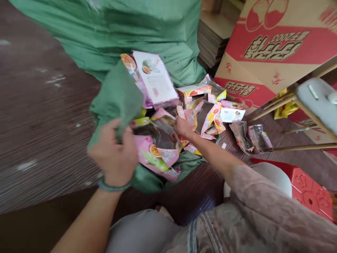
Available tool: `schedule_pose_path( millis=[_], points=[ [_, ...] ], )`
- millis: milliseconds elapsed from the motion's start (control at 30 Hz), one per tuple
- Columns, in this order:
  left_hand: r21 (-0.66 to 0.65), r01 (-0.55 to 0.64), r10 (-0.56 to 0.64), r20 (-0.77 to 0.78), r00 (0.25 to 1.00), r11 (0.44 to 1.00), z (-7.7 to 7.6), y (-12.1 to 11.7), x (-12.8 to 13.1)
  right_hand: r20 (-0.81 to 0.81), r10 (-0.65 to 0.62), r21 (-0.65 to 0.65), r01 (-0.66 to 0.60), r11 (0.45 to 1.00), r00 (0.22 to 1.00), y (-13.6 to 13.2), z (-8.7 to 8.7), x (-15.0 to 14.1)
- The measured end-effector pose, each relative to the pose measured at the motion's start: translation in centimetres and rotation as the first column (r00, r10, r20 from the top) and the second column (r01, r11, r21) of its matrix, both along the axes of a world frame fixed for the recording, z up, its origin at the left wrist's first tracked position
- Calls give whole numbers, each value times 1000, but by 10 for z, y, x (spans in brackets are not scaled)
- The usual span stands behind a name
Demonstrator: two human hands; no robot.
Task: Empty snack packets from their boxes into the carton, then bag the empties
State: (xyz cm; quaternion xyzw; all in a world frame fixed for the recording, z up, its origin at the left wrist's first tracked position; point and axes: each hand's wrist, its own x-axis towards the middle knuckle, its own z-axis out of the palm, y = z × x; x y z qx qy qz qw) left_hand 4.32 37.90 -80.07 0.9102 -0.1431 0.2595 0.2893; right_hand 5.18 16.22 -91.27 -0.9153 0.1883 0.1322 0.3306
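Note:
A large green woven sack [126, 31] lies on the floor, its mouth turned toward me. Pinched in my left hand [113, 151], which is a little blurred, is a fold of the sack's rim. Printed pink packaging sleeves [158, 154] with clear windows and fruit pictures spill from the mouth. My right hand [183, 127] reaches in among them, its fingers closed around packaging; which piece is partly hidden. Above the heap rests a white-backed box [155, 77] with a passion fruit print. More sleeves [210, 116] lie to the right of my right hand.
Red and brown cartons [273, 49] stand at the right, by a stack of flat cardboard [213, 35]. Two loose packages [259, 138] lie on the dark floor [39, 116]. A wooden-legged stool [318, 102] and a red plastic stool [308, 189] are close on my right.

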Motion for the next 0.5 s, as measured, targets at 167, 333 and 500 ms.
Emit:
schedule_pose_path(
  millis=[167,333,500],
  points=[
    [207,246,-193,-249,949,947,-45,-19,-6,38,43,38,-44,998,998,8,-19,1],
    [226,107,-19,-360,933,968,-49,-18,5,300,141,-39,-135,990,943,-39,-13,-30],
    [35,-215,215,-328,920,976,-20,1,23,633,-155,36,171,985,758,-90,27,39]
  ],
)
